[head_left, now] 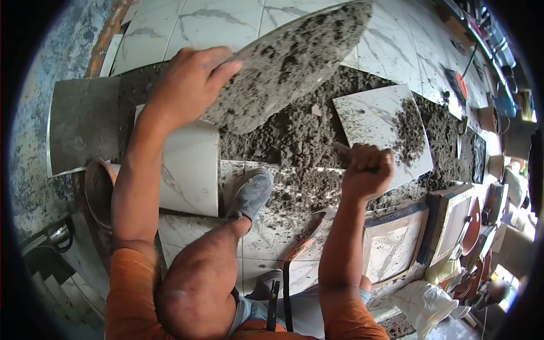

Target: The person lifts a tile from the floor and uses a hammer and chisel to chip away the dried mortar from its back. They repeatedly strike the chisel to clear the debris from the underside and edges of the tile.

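Observation:
My left hand (195, 85) grips the left edge of a large tile (294, 62), thumb on the near face. The tile is tilted up, and grey mortar clumps coat the face towards me. Below it lies a bed of loose, crumbly mortar (300, 133). My right hand (369, 170) is a closed fist above this bed, beside a white marbled tile (377, 122) spattered with mortar. A short thin end (341, 148) sticks out from the fist; what it belongs to is hidden.
A white tile (190, 170) lies left of my shoe (254, 195). A grey slab (85, 124) is by the peeling wall. An orange tool (300, 246) lies near my legs. Tile boxes (396, 235) stand at the right, with a white sack (425, 306) below. Laid tiles (221, 22) extend behind.

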Demonstrator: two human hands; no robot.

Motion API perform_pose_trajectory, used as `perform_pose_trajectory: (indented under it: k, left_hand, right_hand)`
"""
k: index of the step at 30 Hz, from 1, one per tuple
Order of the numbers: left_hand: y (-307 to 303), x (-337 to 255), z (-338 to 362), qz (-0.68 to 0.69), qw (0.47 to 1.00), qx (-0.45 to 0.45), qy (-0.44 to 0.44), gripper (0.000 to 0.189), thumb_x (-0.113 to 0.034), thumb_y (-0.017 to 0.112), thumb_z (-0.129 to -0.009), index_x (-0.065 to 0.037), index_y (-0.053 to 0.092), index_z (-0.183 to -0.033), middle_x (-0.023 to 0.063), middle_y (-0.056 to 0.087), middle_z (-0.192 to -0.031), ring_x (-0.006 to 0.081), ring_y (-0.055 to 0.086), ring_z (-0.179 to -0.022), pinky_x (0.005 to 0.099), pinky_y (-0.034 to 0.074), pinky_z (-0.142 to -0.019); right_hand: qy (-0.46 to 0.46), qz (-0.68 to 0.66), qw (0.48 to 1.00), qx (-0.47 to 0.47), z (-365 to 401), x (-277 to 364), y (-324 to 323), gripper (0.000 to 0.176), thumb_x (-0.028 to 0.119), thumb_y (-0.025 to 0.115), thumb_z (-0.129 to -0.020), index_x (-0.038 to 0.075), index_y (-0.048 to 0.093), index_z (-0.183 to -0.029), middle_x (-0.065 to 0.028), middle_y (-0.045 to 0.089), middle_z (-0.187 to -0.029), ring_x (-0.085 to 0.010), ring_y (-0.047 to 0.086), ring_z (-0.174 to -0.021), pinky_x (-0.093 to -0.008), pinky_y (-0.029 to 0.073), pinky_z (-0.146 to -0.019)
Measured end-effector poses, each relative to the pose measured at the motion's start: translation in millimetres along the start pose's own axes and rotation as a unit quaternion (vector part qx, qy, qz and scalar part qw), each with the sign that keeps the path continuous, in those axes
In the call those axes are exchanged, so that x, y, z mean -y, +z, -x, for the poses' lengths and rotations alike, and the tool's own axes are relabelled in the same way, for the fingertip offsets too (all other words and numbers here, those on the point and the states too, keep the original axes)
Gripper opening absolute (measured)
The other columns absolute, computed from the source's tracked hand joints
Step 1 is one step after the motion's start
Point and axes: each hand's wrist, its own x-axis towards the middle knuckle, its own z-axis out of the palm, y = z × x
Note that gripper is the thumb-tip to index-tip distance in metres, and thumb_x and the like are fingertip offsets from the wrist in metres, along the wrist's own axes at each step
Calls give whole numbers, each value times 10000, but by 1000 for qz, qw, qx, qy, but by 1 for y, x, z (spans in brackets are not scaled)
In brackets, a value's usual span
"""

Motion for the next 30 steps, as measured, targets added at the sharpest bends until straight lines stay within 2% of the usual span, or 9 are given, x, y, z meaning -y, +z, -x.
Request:
perform_pose_trajectory:
  k: [5,8,12,16,20,21,23,25,30]
  left_hand:
    - [1,1,12,28,998,-46,24,300,-264,688,-987,28,701,-1054,259,669,-785,454,652,-736,427,517,-655]
    - [-6,-9,14,-4,999,-12,35,301,-271,683,-992,30,686,-988,246,609,-702,455,603,-666,446,473,-601]
    - [-1,-22,16,35,998,13,45,253,-229,702,-977,18,661,-943,233,558,-653,459,576,-635,463,432,-560]
    - [5,-35,22,53,995,44,70,215,-198,715,-964,12,666,-970,230,576,-664,453,591,-635,466,439,-557]
    - [9,-47,32,45,994,44,86,199,-189,718,-958,1,660,-963,223,595,-681,439,613,-641,470,451,-563]
    - [11,-49,34,47,995,36,85,198,-191,717,-958,-3,654,-957,219,594,-680,434,616,-645,472,453,-564]
    - [11,-51,33,57,995,44,73,193,-189,717,-957,-6,657,-961,214,599,-685,430,620,-651,466,458,-567]
    - [8,-54,33,63,995,53,64,188,-188,717,-956,-9,659,-964,209,603,-691,426,624,-657,461,463,-570]
    - [11,-59,41,38,995,68,69,196,-192,719,-955,-3,687,-998,201,634,-739,413,645,-675,446,477,-582]
  right_hand:
    - [29,208,977,-34,-58,29,6,146,102,517,-1004,30,587,-899,8,478,-625,-54,418,-503,-229,349,-479]
    - [9,291,956,33,-96,23,11,397,44,494,-956,33,605,-1337,-28,599,-731,-39,393,-471,-205,317,-411]
    - [50,331,939,83,-135,23,19,571,75,504,-968,62,465,-1537,-93,725,-941,-50,458,-484,-216,381,-426]
    - [-25,382,916,120,-148,19,8,486,124,486,-1004,38,542,-1479,-163,703,-1228,-68,525,-545,-227,454,-490]
    - [-8,329,942,66,-131,66,11,357,133,521,-984,-52,666,-1254,-152,736,-1041,-77,513,-513,-230,398,-451]
    - [-37,253,967,24,-131,82,17,267,159,524,-977,-46,685,-1033,-130,706,-857,-111,501,-483,-252,373,-437]
    - [-67,80,993,-47,-137,117,32,309,120,457,-957,-40,669,-1113,-35,538,-632,-119,413,-435,-251,348,-418]
    - [-115,4,992,50,-140,151,50,352,161,389,-971,12,643,-1163,-20,414,-614,-131,365,-504,-334,378,-523]
    - [-131,37,990,32,-169,147,84,247,136,447,-963,39,616,-1115,6,343,-613,-149,318,-533,-378,369,-584]
